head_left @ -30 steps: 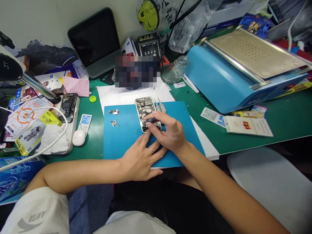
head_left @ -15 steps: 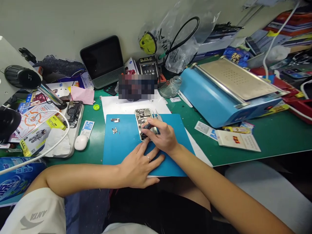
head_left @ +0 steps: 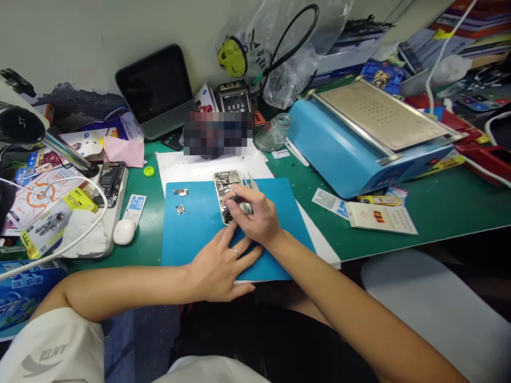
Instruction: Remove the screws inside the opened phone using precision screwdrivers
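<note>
An opened phone [head_left: 223, 183] with its inner parts exposed lies on the blue mat [head_left: 199, 239]. My left hand [head_left: 219, 260] rests spread on the mat, its fingertips at the phone's lower edge. Over the phone, my right hand [head_left: 257, 215] is closed in a pinch on a small dark screwdriver, mostly hidden by the fingers. Tweezers [head_left: 250, 182] lie just beyond that hand, points facing away, partly covered by it. Left of the phone are a small metal-topped part [head_left: 181, 192] and another small part [head_left: 180, 209] with a tiny piece beside it.
At the right stands a blue machine [head_left: 331, 154] with a metal plate. A glass jar [head_left: 273, 133] and a dark screen [head_left: 155, 90] are at the back. A white earbud case [head_left: 125, 232] and another opened phone [head_left: 110, 183] lie left. A white cable [head_left: 104, 213] loops there.
The whole view has shifted slightly, so things appear a little further left and higher. My right hand still pinches the tool over the phone; my left hand stays on the mat.
</note>
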Demonstrator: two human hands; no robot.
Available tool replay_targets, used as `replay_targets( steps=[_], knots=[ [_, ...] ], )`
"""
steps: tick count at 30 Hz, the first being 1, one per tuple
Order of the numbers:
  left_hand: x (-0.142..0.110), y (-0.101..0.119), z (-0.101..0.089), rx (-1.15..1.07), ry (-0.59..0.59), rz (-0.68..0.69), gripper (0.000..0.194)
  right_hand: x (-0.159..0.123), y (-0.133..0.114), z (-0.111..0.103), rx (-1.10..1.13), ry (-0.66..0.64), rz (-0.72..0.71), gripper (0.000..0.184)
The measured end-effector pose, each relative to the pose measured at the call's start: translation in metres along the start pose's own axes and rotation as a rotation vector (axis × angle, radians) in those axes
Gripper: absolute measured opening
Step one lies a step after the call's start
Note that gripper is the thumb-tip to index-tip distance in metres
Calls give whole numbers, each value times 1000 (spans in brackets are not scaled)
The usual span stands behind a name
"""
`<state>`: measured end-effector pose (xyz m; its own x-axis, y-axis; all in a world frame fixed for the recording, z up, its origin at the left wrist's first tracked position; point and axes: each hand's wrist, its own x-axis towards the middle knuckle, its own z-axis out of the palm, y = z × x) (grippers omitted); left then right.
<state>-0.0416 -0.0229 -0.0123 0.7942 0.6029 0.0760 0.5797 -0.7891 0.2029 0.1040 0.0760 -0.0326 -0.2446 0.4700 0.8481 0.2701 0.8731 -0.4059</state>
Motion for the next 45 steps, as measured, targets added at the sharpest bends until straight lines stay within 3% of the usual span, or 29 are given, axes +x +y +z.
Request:
replay_targets(
  steps=[5, 17, 31, 45],
  knots=[
    [0, 0, 0, -12, 4, 3, 78, 3, -2, -2, 69, -22, -39, 56],
    [1, -1, -1, -48, -20, -1, 78, -1, -2, -3, 186, -49, 29, 58],
    [2, 0, -1, -64, -28, 1, 79, -1, 0, -6, -15, 1, -15, 46],
    [2, -1, -3, -42, -6, 5, 79, 1, 0, -8, -131, -37, -73, 56]
  ],
)
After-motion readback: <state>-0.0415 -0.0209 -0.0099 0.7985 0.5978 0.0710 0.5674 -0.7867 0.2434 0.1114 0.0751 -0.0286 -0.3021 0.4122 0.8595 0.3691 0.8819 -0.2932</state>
